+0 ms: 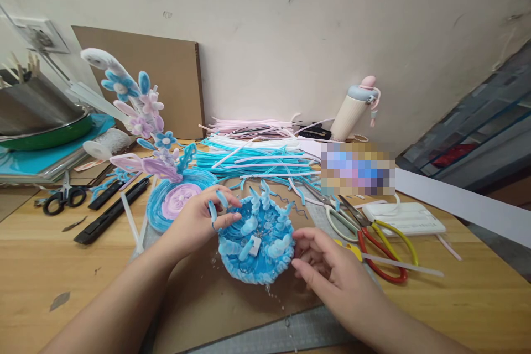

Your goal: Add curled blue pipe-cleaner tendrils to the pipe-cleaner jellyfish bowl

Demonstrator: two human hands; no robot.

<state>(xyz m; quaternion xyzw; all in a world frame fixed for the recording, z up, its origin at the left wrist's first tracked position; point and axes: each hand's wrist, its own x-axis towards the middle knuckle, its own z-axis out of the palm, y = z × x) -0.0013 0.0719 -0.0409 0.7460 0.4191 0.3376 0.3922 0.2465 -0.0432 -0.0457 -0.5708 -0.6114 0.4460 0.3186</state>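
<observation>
A round, bowl-like light-blue pipe-cleaner craft (255, 271) is in front of me, over a brown cardboard sheet (199, 304). Curled fuzzy spirals stand up around its inside. A small white block (254, 245) sits near its middle, and clear beads trail from the near edge. My left hand (203, 218) is closed at the craft's far left rim, with blue fuzzy tips poking out between its fingers; the exact grip is partly hidden. At the right rim my right hand (326, 265) has thumb and fingers spread, their tips at the fuzzy edge.
Scissors (385, 249), a white power bank (406, 218) and a tilted bottle (350, 113) are on the right. Behind lie blue pipe cleaners (253, 160). A flower decoration (145, 116) rises from a coiled blue base (157, 207). Black-handled scissors (65, 196) and a cutter (110, 213) lie left.
</observation>
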